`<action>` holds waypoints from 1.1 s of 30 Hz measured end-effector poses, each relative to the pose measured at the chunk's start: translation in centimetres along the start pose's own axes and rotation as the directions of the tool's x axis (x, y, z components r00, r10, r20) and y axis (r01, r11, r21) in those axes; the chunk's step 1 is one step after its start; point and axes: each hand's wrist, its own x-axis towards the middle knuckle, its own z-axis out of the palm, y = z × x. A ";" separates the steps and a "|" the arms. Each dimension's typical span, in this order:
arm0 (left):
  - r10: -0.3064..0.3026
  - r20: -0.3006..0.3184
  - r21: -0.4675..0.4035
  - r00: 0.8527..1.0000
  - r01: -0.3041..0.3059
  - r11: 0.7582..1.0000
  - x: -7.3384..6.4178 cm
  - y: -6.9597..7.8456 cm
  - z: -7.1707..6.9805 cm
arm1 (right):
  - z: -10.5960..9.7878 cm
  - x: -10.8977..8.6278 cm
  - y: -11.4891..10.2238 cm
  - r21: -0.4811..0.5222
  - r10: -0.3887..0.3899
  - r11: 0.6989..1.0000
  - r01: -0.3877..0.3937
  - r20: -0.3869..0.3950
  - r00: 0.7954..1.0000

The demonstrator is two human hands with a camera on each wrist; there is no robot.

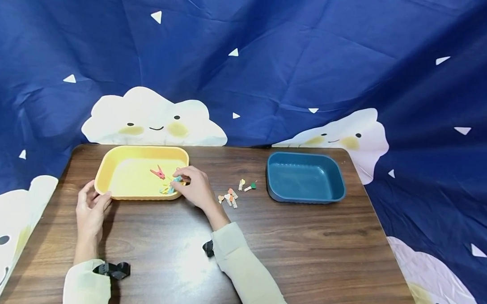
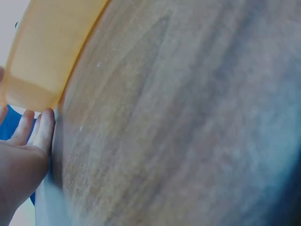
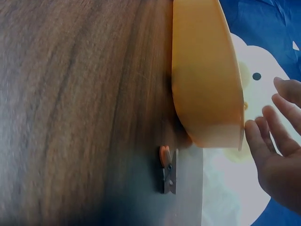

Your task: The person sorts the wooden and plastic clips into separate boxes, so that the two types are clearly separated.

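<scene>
At the front left corner of a yellow bin [image 1: 141, 197], my left hand [image 1: 90, 211] rests against the outer wall, its fingers fairly straight in the left wrist view. My right hand [image 1: 195, 186] is over the bin's front right corner. The right wrist view shows its fingers spread apart near the rim, with nothing visible between them. Blue clothespins [image 1: 177, 179] show just by its fingertips in the head view, close to yellow clothespins [image 1: 166, 188]. A red clothespin [image 1: 158, 172] lies further left on the bin floor. The right hand partly hides that corner.
Right of the yellow bin, several small wooden clothespins [image 1: 231, 197] with coloured tops are scattered on the brown table [image 1: 296, 252]. A dark blue bin [image 1: 304, 200] stands further right. Behind the table hangs a blue cloth [image 1: 270, 72] printed with clouds.
</scene>
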 end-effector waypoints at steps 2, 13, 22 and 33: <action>-0.003 0.002 -0.007 1.000 0.003 1.000 0.0 0.0 0.1 | -0.4 -0.1 0.0 -0.004 -0.005 1.000 0.005 0.014 1.000; 0.017 -0.017 0.009 1.000 -0.017 1.000 -0.3 0.3 0.2 | -2.7 -1.0 0.5 0.041 0.021 0.999 -0.023 0.052 0.998; 0.268 0.077 0.619 0.960 -0.257 0.743 -0.6 0.9 0.0 | -5.5 -1.8 0.8 -0.119 0.004 0.993 -0.007 -0.021 1.000; 0.434 0.307 0.773 0.847 -0.488 0.405 -1.7 2.0 0.7 | -8.4 -3.1 1.0 -0.316 -0.009 0.948 -0.022 -0.097 0.995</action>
